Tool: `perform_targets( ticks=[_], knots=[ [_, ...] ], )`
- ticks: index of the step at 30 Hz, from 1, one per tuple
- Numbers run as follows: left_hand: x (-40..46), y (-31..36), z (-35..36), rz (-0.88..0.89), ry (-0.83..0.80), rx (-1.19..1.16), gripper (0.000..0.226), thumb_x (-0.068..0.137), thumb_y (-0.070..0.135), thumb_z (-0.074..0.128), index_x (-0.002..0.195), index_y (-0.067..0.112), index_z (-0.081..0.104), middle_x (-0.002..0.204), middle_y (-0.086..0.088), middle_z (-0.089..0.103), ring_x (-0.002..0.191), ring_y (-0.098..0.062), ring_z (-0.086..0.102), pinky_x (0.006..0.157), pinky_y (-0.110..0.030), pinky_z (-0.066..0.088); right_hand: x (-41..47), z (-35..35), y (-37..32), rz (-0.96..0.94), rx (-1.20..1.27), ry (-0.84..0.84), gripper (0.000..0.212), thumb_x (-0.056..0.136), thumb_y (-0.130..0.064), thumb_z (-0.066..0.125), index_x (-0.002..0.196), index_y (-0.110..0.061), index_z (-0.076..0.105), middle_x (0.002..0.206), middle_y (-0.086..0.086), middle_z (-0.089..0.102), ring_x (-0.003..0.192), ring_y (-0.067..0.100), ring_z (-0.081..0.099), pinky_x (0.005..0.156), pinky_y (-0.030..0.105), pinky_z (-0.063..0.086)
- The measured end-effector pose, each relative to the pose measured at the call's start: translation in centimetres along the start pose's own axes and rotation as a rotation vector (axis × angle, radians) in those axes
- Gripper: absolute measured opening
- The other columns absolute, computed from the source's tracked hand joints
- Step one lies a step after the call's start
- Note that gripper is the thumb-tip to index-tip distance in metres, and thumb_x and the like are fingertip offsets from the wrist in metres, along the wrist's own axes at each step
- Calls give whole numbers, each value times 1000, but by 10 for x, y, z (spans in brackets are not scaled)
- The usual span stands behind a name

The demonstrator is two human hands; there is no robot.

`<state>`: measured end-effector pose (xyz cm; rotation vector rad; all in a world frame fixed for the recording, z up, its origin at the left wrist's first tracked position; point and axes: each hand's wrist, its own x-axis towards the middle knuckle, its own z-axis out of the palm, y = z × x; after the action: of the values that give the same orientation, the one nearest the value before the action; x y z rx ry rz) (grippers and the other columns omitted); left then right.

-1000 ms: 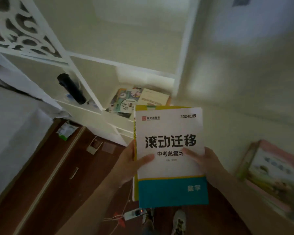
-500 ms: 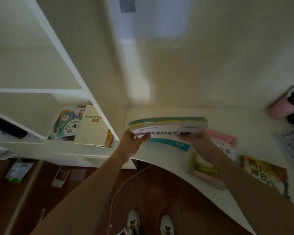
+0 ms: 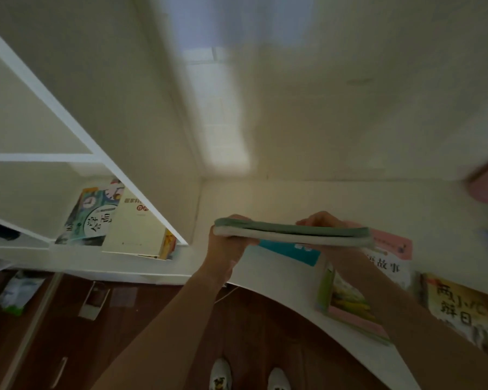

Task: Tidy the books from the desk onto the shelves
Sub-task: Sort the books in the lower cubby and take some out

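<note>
Both hands' fingers point(image 3: 319, 219) pinch book stack point(image 3: 290, 235) ends, level above desk edge point(image 3: 265, 288).

The white worktop point(image 3: 279, 280) has a curved front edge and meets the wall in a corner. On its right part lie a pink-edged picture book point(image 3: 350, 308), a white book with black characters point(image 3: 389, 266) beside a pink one point(image 3: 392, 243), and a yellow-covered book point(image 3: 459, 308) near the right edge. A pink container point(image 3: 485, 187) stands at the far right, blurred. To the left, the white shelf point(image 3: 76, 257) carries a clock-patterned book point(image 3: 90, 220) and a cream book point(image 3: 135, 229) lying just beside it. The dark wooden floor point(image 3: 158, 327) holds a green-and-white packet point(image 3: 17, 294).
</note>
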<state>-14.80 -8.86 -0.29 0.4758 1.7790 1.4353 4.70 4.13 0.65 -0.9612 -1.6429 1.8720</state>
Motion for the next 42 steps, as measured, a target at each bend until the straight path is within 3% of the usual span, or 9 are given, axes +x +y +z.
perform_targets(
  ticks=[2, 5, 9, 15, 20, 28, 34, 37, 42],
  knots=[
    [-4, 9, -1, -19, 61, -6, 42, 60, -20, 81, 81, 15, 74, 84, -1, 76, 84, -22, 72, 75, -33, 61, -10, -1, -14, -24, -103, -19, 22, 81, 7, 77, 97, 4, 62, 88, 13, 71, 82, 25, 67, 67, 23, 56],
    [-32, 50, -11, -57, 64, -34, 46, 55, -22, 78, 93, 3, 75, 100, -10, 78, 100, -31, 73, 90, -48, 61, -30, 5, -59, -34, -207, -43, 34, 79, 0, 81, 98, -26, 70, 88, -26, 74, 86, -6, 70, 72, 17, 59],
    [-85, 132, -36, 11, 110, -27, 37, 47, -23, 75, 69, 6, 78, 88, -10, 80, 94, -38, 73, 92, -52, 58, -61, 25, -146, -105, -301, -120, 38, 77, -8, 85, 108, -27, 74, 108, -7, 77, 103, 11, 72, 92, 40, 59],
    [-208, 267, -111, 329, 129, 24, 22, 50, -13, 78, 64, 3, 77, 84, -18, 78, 85, -33, 75, 80, -41, 58, -133, 91, -289, -417, -265, -161, 37, 79, -6, 82, 112, -19, 72, 102, -13, 77, 94, 4, 73, 77, 17, 57],
    [-309, 316, -170, 611, 227, 14, 39, 76, 5, 86, 111, 13, 74, 105, -1, 80, 95, -18, 76, 74, -24, 60, -175, 160, -382, -655, -59, -272, 40, 76, -3, 77, 114, -13, 71, 104, -2, 78, 95, 14, 75, 78, 22, 59],
    [-361, 372, -252, 817, 604, 13, 40, 80, 43, 78, 117, 41, 64, 106, 29, 73, 94, 9, 69, 69, -6, 52, -165, 288, -478, -542, 171, -528, 36, 83, -3, 73, 118, -11, 71, 112, 10, 76, 102, 31, 73, 84, 46, 58],
    [-356, 386, -327, 741, 820, 69, 34, 80, 45, 77, 112, 42, 63, 94, 25, 74, 85, 0, 71, 66, -17, 57, -140, 376, -516, -517, 21, -563, 34, 82, -14, 81, 114, -20, 72, 103, -1, 78, 92, 17, 75, 77, 34, 58],
    [-350, 377, -354, 718, 1096, 95, 33, 78, 39, 83, 104, 40, 63, 90, 12, 73, 85, -8, 67, 79, -32, 53, -123, 410, -521, -668, -286, -463, 44, 80, -41, 82, 118, -33, 60, 107, -11, 73, 91, 6, 71, 73, 23, 55],
    [-333, 377, -400, 764, 1366, 131, 39, 79, 37, 81, 112, 27, 61, 89, 18, 73, 84, -7, 67, 80, -20, 56, -84, 449, -544, -1144, -677, 2, 57, 77, -56, 77, 118, -33, 45, 106, -15, 58, 94, 10, 60, 75, 33, 53]
  ],
)
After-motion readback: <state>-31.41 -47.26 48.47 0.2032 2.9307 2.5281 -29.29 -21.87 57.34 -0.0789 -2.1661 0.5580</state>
